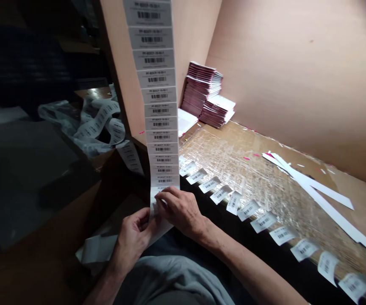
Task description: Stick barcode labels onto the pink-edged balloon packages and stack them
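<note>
A long strip of white barcode labels (161,111) hangs down in front of me from the top of the view. Its lower end runs into my two hands. With fingers closed, my left hand (135,231) grips the strip's left edge. My right hand (179,207) lies over the strip with bent fingertips pressed on a label; what is under those fingertips is hidden. Along the table's near edge, to the right of my hands, a row of single labels (248,209) sticks out over the side.
The brown table (221,148) is covered in clear wrap. Stacked dark-red booklets or cards (198,91) stand in the back corner by the panels. White paper strips (323,195) lie crossed at right. At left, more label strip (98,123) lies curled on plastic.
</note>
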Demonstrator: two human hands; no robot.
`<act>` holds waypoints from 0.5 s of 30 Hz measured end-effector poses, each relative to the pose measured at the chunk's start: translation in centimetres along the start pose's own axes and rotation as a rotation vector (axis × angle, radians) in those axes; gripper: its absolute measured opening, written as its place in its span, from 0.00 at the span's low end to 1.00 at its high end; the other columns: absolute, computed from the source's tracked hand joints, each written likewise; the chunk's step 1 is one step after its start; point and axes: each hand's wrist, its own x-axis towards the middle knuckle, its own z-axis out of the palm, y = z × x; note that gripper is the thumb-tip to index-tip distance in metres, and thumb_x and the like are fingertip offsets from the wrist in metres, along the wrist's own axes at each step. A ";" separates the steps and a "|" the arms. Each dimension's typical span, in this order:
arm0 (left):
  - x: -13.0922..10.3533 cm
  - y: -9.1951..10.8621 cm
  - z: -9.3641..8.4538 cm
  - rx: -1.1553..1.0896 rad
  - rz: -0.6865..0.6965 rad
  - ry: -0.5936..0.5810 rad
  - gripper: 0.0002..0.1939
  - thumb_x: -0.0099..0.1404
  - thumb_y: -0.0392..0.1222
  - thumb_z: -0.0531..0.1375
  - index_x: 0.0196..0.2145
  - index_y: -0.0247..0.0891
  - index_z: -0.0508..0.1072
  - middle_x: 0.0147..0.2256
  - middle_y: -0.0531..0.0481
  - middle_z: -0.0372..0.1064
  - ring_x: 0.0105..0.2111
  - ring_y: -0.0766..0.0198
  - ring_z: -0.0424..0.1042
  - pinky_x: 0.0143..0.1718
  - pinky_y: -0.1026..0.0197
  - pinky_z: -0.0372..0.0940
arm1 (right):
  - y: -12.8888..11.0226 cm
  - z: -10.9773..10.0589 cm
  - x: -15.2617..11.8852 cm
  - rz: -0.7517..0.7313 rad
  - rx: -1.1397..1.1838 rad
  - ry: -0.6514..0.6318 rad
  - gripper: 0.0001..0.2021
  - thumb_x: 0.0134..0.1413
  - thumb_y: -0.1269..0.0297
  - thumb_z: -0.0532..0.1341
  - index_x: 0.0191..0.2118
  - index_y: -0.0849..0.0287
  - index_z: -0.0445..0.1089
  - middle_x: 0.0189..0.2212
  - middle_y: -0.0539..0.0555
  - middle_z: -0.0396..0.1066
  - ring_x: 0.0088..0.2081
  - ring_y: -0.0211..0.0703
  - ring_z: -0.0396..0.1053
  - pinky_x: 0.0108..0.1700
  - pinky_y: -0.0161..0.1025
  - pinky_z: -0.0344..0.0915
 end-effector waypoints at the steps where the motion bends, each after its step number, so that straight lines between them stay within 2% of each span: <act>1: 0.0 0.1 0.2 -0.005 -0.008 -0.007 0.12 0.52 0.44 0.70 0.32 0.35 0.77 0.26 0.53 0.75 0.29 0.64 0.73 0.29 0.72 0.66 | 0.2 -0.3 -0.2 0.035 0.034 0.012 0.08 0.63 0.64 0.55 0.39 0.57 0.71 0.34 0.51 0.73 0.29 0.34 0.68 0.28 0.33 0.57; 3: -0.1 0.2 0.4 0.004 -0.010 -0.007 0.12 0.53 0.45 0.69 0.32 0.35 0.77 0.27 0.52 0.76 0.30 0.64 0.73 0.30 0.71 0.66 | 0.5 -1.2 -0.6 -0.007 0.047 -0.022 0.09 0.63 0.61 0.55 0.41 0.57 0.71 0.35 0.51 0.73 0.32 0.36 0.69 0.31 0.33 0.58; 5: -0.1 0.3 0.6 0.048 0.018 0.010 0.12 0.52 0.45 0.69 0.30 0.35 0.77 0.26 0.53 0.75 0.29 0.64 0.73 0.29 0.71 0.66 | 0.8 -2.0 -0.6 -0.129 -0.006 -0.111 0.09 0.64 0.61 0.56 0.37 0.57 0.71 0.31 0.51 0.72 0.30 0.37 0.67 0.31 0.35 0.58; 7: -0.1 0.4 0.8 0.088 0.051 0.031 0.12 0.49 0.44 0.70 0.29 0.35 0.77 0.24 0.53 0.74 0.29 0.64 0.73 0.29 0.72 0.66 | 0.9 -2.5 -0.5 -0.239 -0.054 -0.189 0.08 0.64 0.65 0.56 0.35 0.59 0.70 0.29 0.51 0.70 0.29 0.37 0.66 0.31 0.36 0.58; 9: -0.1 0.5 1.1 0.096 0.052 0.030 0.13 0.48 0.44 0.71 0.30 0.35 0.78 0.25 0.53 0.75 0.30 0.63 0.74 0.30 0.72 0.66 | 1.0 -2.4 -0.4 -0.270 -0.054 -0.242 0.06 0.62 0.69 0.57 0.34 0.60 0.69 0.29 0.51 0.70 0.28 0.37 0.65 0.30 0.35 0.58; 12: -0.1 0.7 1.3 0.095 0.011 0.022 0.13 0.50 0.47 0.70 0.30 0.35 0.78 0.25 0.53 0.75 0.28 0.64 0.73 0.28 0.71 0.66 | 0.8 -1.4 -0.3 -0.130 0.046 -0.236 0.06 0.59 0.68 0.59 0.31 0.59 0.69 0.28 0.50 0.70 0.25 0.36 0.65 0.26 0.34 0.56; 13: -0.2 0.8 1.2 0.100 -0.002 0.027 0.14 0.50 0.48 0.70 0.29 0.35 0.78 0.25 0.53 0.75 0.27 0.64 0.73 0.27 0.71 0.65 | 0.6 -1.1 -0.3 -0.035 0.129 -0.168 0.07 0.59 0.67 0.59 0.30 0.59 0.70 0.28 0.51 0.70 0.25 0.35 0.66 0.25 0.33 0.57; 15: -0.4 0.9 0.9 0.121 -0.024 0.062 0.18 0.48 0.52 0.70 0.31 0.35 0.78 0.25 0.52 0.76 0.26 0.64 0.73 0.26 0.70 0.65 | 0.4 -1.3 -0.8 0.218 0.408 0.051 0.08 0.59 0.64 0.57 0.31 0.59 0.71 0.29 0.52 0.72 0.26 0.35 0.69 0.26 0.32 0.61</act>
